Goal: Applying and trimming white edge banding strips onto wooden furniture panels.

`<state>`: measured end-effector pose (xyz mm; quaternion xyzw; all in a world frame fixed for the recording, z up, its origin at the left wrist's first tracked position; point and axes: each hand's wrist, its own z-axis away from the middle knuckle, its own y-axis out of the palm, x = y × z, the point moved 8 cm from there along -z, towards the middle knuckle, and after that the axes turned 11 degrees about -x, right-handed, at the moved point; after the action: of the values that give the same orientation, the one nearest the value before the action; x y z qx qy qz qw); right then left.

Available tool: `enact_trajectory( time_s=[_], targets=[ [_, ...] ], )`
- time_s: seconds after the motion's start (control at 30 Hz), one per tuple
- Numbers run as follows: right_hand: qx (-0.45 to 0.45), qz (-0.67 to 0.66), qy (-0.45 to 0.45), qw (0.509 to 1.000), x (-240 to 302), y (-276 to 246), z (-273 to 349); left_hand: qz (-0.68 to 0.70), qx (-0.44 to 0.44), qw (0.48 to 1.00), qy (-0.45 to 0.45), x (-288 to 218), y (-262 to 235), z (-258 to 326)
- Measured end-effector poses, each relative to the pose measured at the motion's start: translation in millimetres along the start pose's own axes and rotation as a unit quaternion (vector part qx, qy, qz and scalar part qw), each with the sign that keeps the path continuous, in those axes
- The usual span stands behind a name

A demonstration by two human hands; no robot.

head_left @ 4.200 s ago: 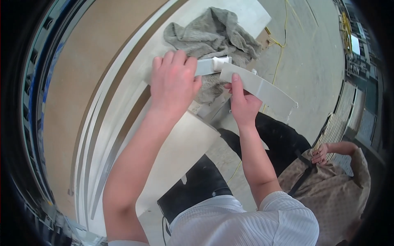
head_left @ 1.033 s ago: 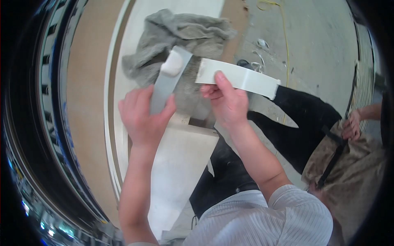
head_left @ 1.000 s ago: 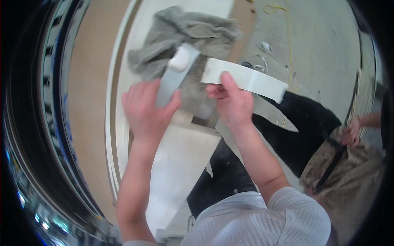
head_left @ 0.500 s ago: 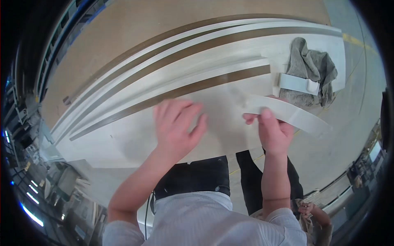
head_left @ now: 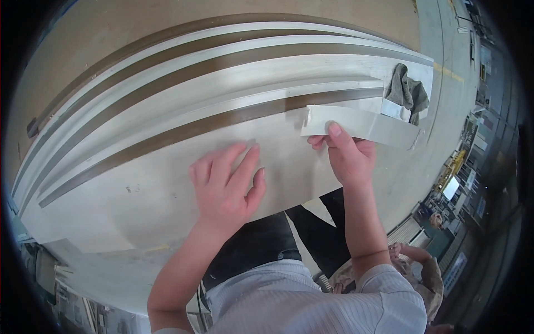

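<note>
My right hand [head_left: 351, 157] pinches a wide off-white tape strip [head_left: 384, 129] near its left end, thumb on top and fingers beneath. The strip has ragged ends and slants down to the right, held above the pale board [head_left: 139, 211]. My left hand [head_left: 225, 186] hovers over or rests on that board with fingers apart and nothing in them; whether it touches is unclear. Just beyond both hands lies a short brown-and-white length of trim [head_left: 233, 118]. The tape's left end overlaps this trim in view.
Longer brown-and-white trim lengths [head_left: 222, 58] run across the board farther back. A grey cloth [head_left: 407, 92] and a pale flat block [head_left: 394, 110] lie at the right end. Another person [head_left: 423, 273] is close by at lower right.
My right hand has brought the tape strip left and away from me, its left end now over the trim. My left hand's fingers have spread. The view has shifted.
</note>
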<state>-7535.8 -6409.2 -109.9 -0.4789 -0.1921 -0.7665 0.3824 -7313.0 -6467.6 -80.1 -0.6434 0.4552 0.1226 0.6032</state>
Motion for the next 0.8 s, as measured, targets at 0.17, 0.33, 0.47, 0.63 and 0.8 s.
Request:
enact_trajectory(
  time_s=[0.17, 0.33, 0.47, 0.63, 0.8],
  targets=[
    [0.014, 0.057, -0.034, 0.998, 7, 21, 1, -0.012, 0.006, 1.0, 0.001, -7, 7, -3],
    [0.127, 0.219, -0.227, 0.94, 52, 55, -13, -0.015, -0.018, 1.0, -0.019, -8, 11, -2],
    [0.202, 0.318, -0.357, 0.855, 76, 71, -10, -0.033, -0.042, 0.998, -0.041, -10, 14, 4],
    [0.247, 0.354, -0.402, 0.808, 83, 83, -5, -0.054, -0.092, 0.992, -0.071, -11, 16, 11],
    [0.248, 0.174, -0.197, 0.932, 55, 61, -27, -0.059, -0.11, 0.99, -0.069, -11, 17, 14]
  ],
)
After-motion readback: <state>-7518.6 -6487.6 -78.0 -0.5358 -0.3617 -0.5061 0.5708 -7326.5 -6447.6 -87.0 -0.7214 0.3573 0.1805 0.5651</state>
